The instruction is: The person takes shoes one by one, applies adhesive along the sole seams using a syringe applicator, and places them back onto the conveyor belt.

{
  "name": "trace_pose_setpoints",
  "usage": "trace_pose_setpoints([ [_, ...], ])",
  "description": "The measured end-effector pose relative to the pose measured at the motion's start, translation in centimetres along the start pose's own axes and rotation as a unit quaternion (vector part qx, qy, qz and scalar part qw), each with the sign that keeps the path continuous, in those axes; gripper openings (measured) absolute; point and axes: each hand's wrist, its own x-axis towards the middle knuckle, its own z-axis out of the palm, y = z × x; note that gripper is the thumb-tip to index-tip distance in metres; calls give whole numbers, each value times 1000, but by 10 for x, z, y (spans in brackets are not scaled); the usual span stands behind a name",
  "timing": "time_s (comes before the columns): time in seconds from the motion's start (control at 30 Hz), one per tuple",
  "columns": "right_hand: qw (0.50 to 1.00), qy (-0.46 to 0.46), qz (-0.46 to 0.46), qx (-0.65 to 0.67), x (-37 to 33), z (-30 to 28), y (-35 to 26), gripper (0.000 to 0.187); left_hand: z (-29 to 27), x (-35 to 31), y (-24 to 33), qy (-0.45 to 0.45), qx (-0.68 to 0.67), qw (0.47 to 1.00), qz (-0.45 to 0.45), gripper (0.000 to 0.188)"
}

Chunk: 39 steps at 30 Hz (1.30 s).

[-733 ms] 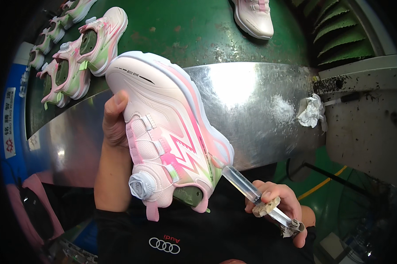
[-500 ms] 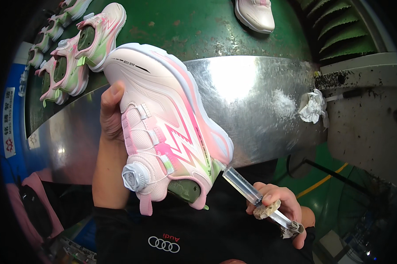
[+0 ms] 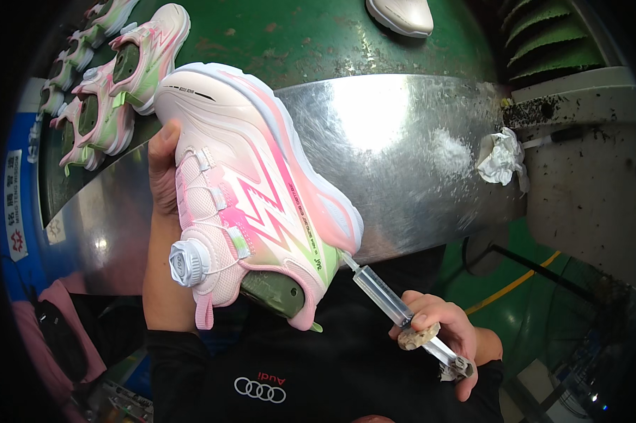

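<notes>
A: Left hand (image 3: 164, 169), grip?
B: Holding the pink-and-white sneaker (image 3: 261, 183); thumb shows by the forefoot, other fingers hidden behind; toe points up and away, sole faces right.
A: Sneaker's place?
B: Held up in front of the person, overlapping the near edge of the metal bench (image 3: 318, 120) in view; white dial (image 3: 189, 263) on the tongue side, dark green last (image 3: 275, 290) in the opening.
A: Right hand (image 3: 441, 324)?
B: Grip wrapped round the back end of a clear syringe (image 3: 380, 292); tan lumpy wad (image 3: 418, 336) at its flange, greyish wrapping (image 3: 457, 368) at the plunger end; nozzle at the heel, where upper meets sole; can't tell if it touches.
A: Around them?
B: Row of matching sneakers (image 3: 148, 63) upper left, on a green surface (image 3: 275, 42); single pale shoe (image 3: 402, 15) at the top edge, cut off; crumpled white paper (image 3: 500, 156) at the bench's right end, white smear (image 3: 450, 151) just beside it.
</notes>
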Motion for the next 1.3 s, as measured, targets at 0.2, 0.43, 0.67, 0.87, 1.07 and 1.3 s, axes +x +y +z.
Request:
trace_pose_setpoints([
  [0.2, 1000, 2, -11, 4, -2, -2, 5, 101, -4, -1, 0, -9, -31, 999, -2, 53],
  [0.43, 1000, -3, -13, 8, -7, -9, 11, 100, 11, 4, -8, 16, -26, 1000, -2, 53],
  [0.67, 999, -5, 0, 53, -8, -16, 21, 103, 18, -6, 0, 66, 62, 996, -9, 48],
  [0.87, 996, -4, 1, 92, -7, -24, 35, 107, -10, -32, 26, 142, 86, 982, -90, 63],
  [1.07, 993, -27, -12, 111, 3, -23, 41, 107, -32, -72, 60, -2, 369, 923, -109, 57],
  [1.3, 998, -11, -29, 58, 7, -23, 47, 99, -17, -103, 37, 138, 386, 912, -7, 62],
])
